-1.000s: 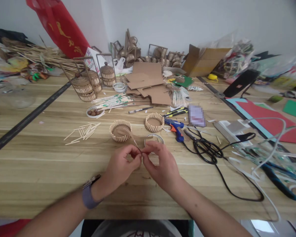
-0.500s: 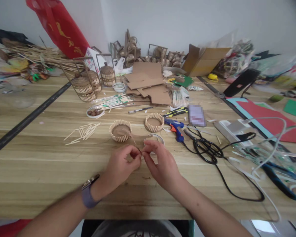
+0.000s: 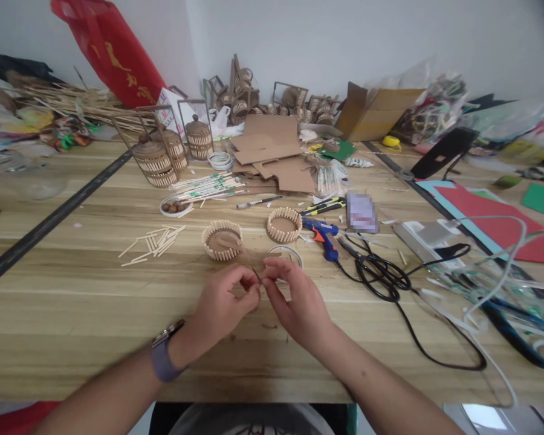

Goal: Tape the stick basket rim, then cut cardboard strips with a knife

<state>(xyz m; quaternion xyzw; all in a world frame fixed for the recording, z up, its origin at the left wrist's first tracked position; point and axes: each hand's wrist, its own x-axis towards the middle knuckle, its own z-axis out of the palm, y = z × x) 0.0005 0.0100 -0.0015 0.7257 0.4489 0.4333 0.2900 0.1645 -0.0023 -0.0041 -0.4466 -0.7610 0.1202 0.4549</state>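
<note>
**Pinching a thin brown strip point(image 3: 255, 273) between left hand point(image 3: 226, 299) and right hand point(image 3: 301, 305)**

Holds the thin brown strip over the surface point(image 3: 95, 338), at the meeting point of two sets of nearly touching fingertips. Pinches narrowly on the left, with thumb bent toward forefinger; pinches just as narrowly on the right. Cannot tell the exact length of strip hidden inside each grip. Runs the free length of it up and away from the fingers, toward a small round basket point(image 3: 222, 256) walled with short sticks. Wears a watch with a purple band point(image 3: 163, 364) on the left wrist.

Reaches with the right hand partly in front of a white ring point(image 3: 283, 248), just beyond the fingers. Shows, behind that ring, a second basket point(image 3: 284, 235) of the same kind, with a blue glue gun point(image 3: 323, 228) just beside it and a coiled black cable point(image 3: 391, 297) farther right. Has a pile of loose sticks point(image 3: 161, 243) left of the first basket, and behind the pile, a white dish point(image 3: 162, 209) with brown beads point(image 3: 176, 206).

Shows, toward the back, stacked cardboard point(image 3: 267, 142) near the middle and lidded baskets point(image 3: 155, 166) with tall handles at left.
</note>
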